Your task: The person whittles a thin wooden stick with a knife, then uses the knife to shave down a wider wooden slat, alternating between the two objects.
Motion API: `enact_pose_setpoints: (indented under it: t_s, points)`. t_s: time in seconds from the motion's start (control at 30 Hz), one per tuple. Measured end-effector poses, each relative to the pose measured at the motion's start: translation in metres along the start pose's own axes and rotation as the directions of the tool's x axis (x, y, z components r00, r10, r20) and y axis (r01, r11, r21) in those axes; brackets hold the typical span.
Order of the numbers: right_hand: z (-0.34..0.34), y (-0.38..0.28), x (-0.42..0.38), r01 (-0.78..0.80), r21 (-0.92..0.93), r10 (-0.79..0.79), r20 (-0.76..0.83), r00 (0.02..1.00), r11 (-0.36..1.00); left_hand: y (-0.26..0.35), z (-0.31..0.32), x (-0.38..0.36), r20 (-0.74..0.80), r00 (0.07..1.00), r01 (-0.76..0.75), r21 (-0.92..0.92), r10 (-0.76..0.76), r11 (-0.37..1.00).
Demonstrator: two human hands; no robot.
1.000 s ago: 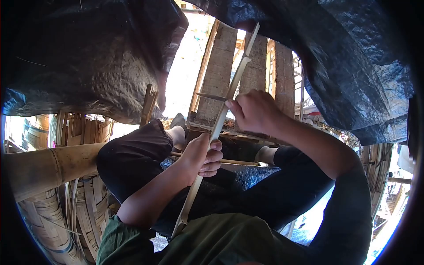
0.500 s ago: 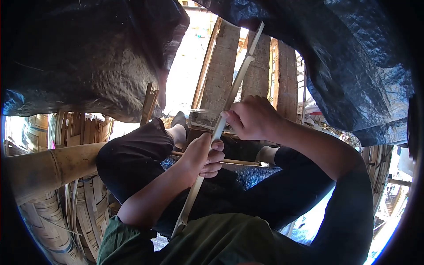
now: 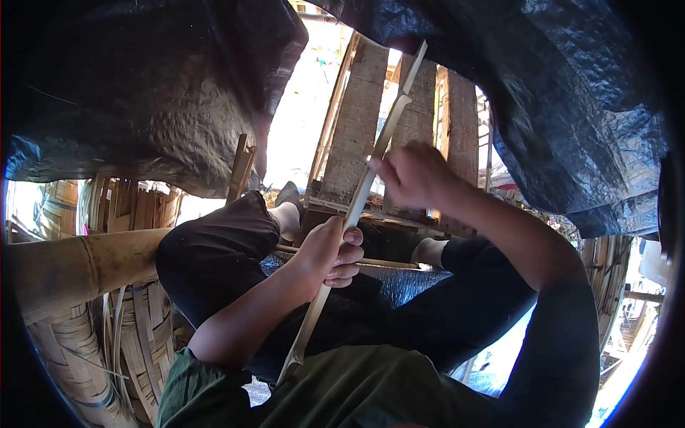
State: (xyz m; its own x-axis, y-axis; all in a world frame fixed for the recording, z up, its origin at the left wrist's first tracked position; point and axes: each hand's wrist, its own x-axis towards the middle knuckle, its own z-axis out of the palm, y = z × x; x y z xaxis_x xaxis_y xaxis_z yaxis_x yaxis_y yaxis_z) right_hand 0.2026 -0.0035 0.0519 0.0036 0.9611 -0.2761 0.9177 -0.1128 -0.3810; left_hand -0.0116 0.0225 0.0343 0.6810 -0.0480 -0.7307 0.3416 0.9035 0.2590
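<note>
A long, pale split bamboo strip (image 3: 362,189) with raised joints runs slantwise from near my shirt up towards the boards. My left hand (image 3: 333,258) is closed around its lower middle, fingers wrapped over it. Higher up, my right hand (image 3: 417,175) is curled, its thumb side against or very close to the strip. A small bright spot shows by that thumb, but whatever the fingers hold is hidden and slightly blurred. The strip's lower end lies close to my green shirt (image 3: 357,385).
Wooden slats (image 3: 357,118) stand ahead beyond my feet. Dark plastic sheeting (image 3: 571,107) hangs on both sides. A thick bamboo pole (image 3: 85,271) crosses at left above woven bamboo baskets (image 3: 78,357). A split bamboo piece (image 3: 240,167) stands near my knee.
My right hand has moved a little up along the strip. The thin blurred streak left of it no longer shows. My left hand keeps its grip in the same place.
</note>
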Motion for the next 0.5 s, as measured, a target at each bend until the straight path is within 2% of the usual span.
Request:
enact_pose_setpoints:
  t_s: [0.03,0.1,0.13,0.17,0.23,0.3,0.37,0.4,0.43,0.5]
  points:
    - [-0.001,0.004,0.001,-0.003,0.0,0.003,-0.003,1.0,1.0,0.0,0.0,0.0,0.001,1.0,0.001,0.004,-0.001,1.0]
    - [-0.004,0.005,0.003,0.02,-0.11,-0.034,-0.128,0.991,0.994,0.001,0.0,-0.002,0.008,1.0,-0.007,0.011,0.007,1.0]
    - [-0.011,-0.007,-0.001,-0.088,-0.038,0.089,0.02,0.996,0.995,0.0,0.001,-0.003,0.009,1.0,-0.008,0.014,0.008,1.0]
    - [-0.003,-0.01,-0.007,-0.089,-0.04,0.089,0.015,0.996,0.995,-0.002,0.002,-0.004,-0.007,1.0,-0.007,0.024,0.007,1.0]
    - [0.015,-0.016,-0.017,0.217,-0.017,-0.217,-0.154,0.964,0.976,-0.001,0.001,-0.003,-0.024,1.0,-0.011,0.03,0.012,0.999]
    - [0.008,-0.003,-0.01,0.225,-0.031,-0.227,-0.1,0.969,0.974,-0.003,-0.002,-0.001,0.007,1.0,-0.018,0.017,0.018,1.0]
    - [-0.001,0.014,0.003,0.005,-0.062,-0.008,-0.049,0.999,0.998,-0.001,-0.003,-0.003,0.025,1.0,-0.015,0.008,0.014,1.0]
    - [-0.005,0.016,0.005,-0.04,-0.033,0.035,-0.136,0.99,0.999,0.001,-0.002,-0.004,0.048,0.999,-0.01,0.01,0.01,1.0]
    - [-0.006,0.016,0.004,-0.04,-0.035,0.035,-0.139,0.99,0.999,0.001,-0.001,-0.005,0.049,0.999,-0.013,0.012,0.012,1.0]
    - [-0.008,0.008,-0.001,-0.145,0.052,0.144,0.035,0.989,0.988,0.002,0.0,-0.006,0.012,1.0,0.003,0.018,-0.003,1.0]
